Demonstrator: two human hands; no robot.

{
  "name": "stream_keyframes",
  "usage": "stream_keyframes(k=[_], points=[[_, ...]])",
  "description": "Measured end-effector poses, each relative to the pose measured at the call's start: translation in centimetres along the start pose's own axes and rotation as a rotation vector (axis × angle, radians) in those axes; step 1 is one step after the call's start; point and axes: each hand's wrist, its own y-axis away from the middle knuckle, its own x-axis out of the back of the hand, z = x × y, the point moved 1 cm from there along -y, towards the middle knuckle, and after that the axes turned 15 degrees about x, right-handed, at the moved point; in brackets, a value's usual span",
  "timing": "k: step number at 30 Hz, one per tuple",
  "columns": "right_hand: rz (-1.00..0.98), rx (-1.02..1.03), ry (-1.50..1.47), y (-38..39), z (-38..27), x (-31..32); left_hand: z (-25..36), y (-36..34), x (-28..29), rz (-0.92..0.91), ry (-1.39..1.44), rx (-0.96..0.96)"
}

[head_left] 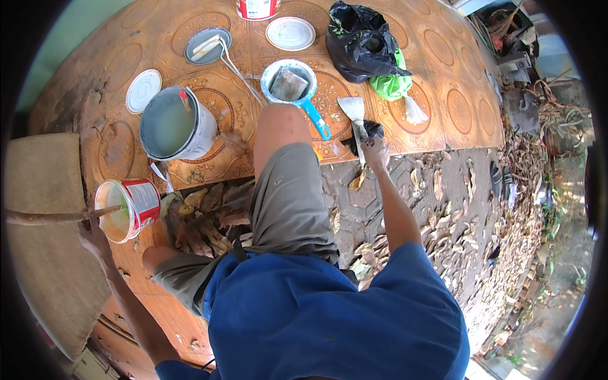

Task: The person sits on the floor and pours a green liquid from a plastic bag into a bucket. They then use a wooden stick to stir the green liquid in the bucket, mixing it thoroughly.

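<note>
At the left, my left hand (pixel 94 237) is closed around a wooden stick (pixel 50 218). The stick's end reaches into a red and white paint bucket (pixel 144 201), tilted with its mouth toward that hand; pale stuff shows inside. My right hand (pixel 375 153) is closed at the handle of a wide-bladed scraper (pixel 352 109), whose blade points away from me over the tiles. Crumpled black plastic (pixel 372 130) lies against the scraper by my fingers. Ahead of my knee stands a blue-handled pot (pixel 309 114) with a grey flat block (pixel 288 85) inside.
A large bucket of cloudy liquid (pixel 168 123) stands left of my knee. Behind it are two white lids (pixel 290 33), (pixel 144 90) a grey lid with a white tool (pixel 208 46) and another red bucket (pixel 258 9). Black (pixel 361 41) and green bags (pixel 389 87) sit far right; dry leaves (pixel 437 221) cover the paving.
</note>
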Motion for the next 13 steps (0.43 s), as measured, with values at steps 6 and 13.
stream_keyframes(k=[6, 13], points=[[0.016, -0.050, -0.148, 2.5, -3.4, -0.9, -0.3, -0.2, 0.3, 0.021, -0.067, 0.054], [-0.052, -0.029, -0.182, 3.4, -5.0, -2.4, -2.1, -1.4, 0.4, -0.063, 0.061, 0.047]])
